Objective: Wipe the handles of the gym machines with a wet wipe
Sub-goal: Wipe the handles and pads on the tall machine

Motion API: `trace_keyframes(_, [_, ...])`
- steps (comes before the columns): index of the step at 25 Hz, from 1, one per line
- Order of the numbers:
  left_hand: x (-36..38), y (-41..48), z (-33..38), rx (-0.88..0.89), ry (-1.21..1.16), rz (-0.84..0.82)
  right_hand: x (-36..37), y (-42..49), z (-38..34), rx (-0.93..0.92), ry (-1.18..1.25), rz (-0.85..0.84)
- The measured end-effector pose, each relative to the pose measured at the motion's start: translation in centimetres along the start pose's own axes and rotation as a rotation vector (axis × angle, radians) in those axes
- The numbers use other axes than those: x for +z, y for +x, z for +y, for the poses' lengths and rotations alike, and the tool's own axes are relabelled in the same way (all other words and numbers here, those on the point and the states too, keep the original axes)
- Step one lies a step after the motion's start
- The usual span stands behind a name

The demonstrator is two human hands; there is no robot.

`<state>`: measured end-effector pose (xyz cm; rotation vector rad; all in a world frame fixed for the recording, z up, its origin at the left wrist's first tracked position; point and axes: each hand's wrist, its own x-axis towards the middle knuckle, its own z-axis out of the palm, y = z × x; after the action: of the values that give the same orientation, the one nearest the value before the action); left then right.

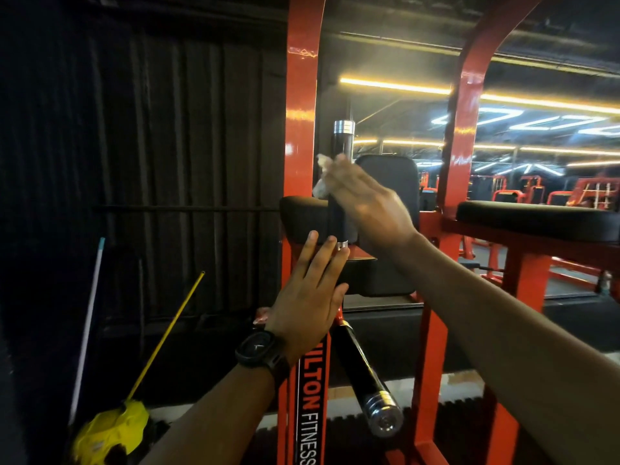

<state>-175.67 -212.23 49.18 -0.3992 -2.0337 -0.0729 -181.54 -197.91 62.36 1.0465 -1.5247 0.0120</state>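
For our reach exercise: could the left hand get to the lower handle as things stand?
Probably yes. The left hand is open and empty, and the lower handle juts out just below it, nothing visible between.

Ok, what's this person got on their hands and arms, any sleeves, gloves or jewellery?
No gloves on the left hand or the right hand, and no sleeves come into view on either side. The left wrist carries a black watch with a squarish dark face and a wide black strap. No rings show.
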Motion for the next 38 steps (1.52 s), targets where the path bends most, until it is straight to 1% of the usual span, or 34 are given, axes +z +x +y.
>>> trace_keyframes(2, [0.1,0.0,0.0,0.010,0.002,0.001,-0.5,0.3,-0.1,0.136,0.041,-0.003])
trace_keyframes(3, [0.1,0.0,-0.1,0.013,-0.013,0.005,-0.5,0.2,-0.3,0.150,0.043,0.012])
trace_keyframes(5, [0.1,0.0,-0.2,0.012,-0.048,0.012,-0.3,-0.5,-1.3,0.117,0.024,0.016])
trace_keyframes(6, [0.0,-0.1,-0.2,0.007,-0.052,0.010,-0.4,-0.6,-1.9,0.165,0.057,0.030])
trace_keyframes(7, [0.1,0.0,-0.2,0.008,-0.037,0.018,-0.5,-0.5,-2.7,0.277,0.130,0.054])
trace_keyframes(9, [0.1,0.1,-0.2,0.024,-0.006,0.042,-0.6,-0.4,-4.5,0.555,0.348,0.135])
trace_keyframes(11, [0.0,0.0,-0.1,0.038,-0.009,0.044,-0.7,-0.6,-5.6,0.736,0.492,0.174])
trace_keyframes(13, [0.0,-0.1,0.1,0.035,0.008,0.053,-0.8,-0.2,-5.6,0.840,0.475,0.176])
trace_keyframes(16, [0.1,-0.2,0.1,-0.004,-0.055,0.041,-1.2,1.7,-4.2,0.968,0.496,0.233])
trace_keyframes(18, [0.0,0.0,0.1,-0.017,-0.088,0.021,-1.3,1.9,-4.5,0.989,0.485,0.218])
trace_keyframes(21, [0.0,-0.1,0.2,-0.014,-0.085,0.010,-1.5,1.1,-5.1,0.954,0.510,0.178])
trace_keyframes(23, [0.0,-0.1,0.3,-0.031,-0.092,0.006,-1.8,3.2,-3.6,0.957,0.473,0.237])
trace_keyframes(24, [0.0,0.0,0.3,-0.039,-0.094,-0.005,-2.0,4.3,-2.9,0.986,0.468,0.267])
trace_keyframes(26, [-0.2,0.0,0.2,-0.044,-0.094,-0.020,-1.9,4.6,-2.7,1.035,0.469,0.240])
trace_keyframes(27, [-0.2,0.0,0.3,-0.040,-0.086,-0.019,-1.7,3.6,-3.2,1.027,0.472,0.200])
trace_keyframes(29, [-0.3,-0.1,0.4,-0.040,-0.082,-0.011,-1.2,1.3,-4.3,0.998,0.533,0.126])
trace_keyframes(30, [-0.2,-0.1,0.4,-0.038,-0.083,-0.003,-1.2,1.3,-4.2,0.998,0.572,0.149])
trace_keyframes(32, [-0.1,-0.1,0.2,-0.025,-0.077,0.016,-1.3,2.8,-2.8,1.023,0.646,0.248])
trace_keyframes(34, [0.1,0.0,0.1,-0.037,-0.075,0.014,-1.4,3.0,-2.6,1.024,0.682,0.213])
trace_keyframes(36, [0.1,-0.2,0.1,-0.048,-0.076,0.001,-1.2,1.3,-3.4,1.009,0.760,0.170])
trace_keyframes(38, [0.1,-0.2,0.1,-0.048,-0.085,0.000,-1.7,1.7,-3.2,1.012,0.814,0.211])
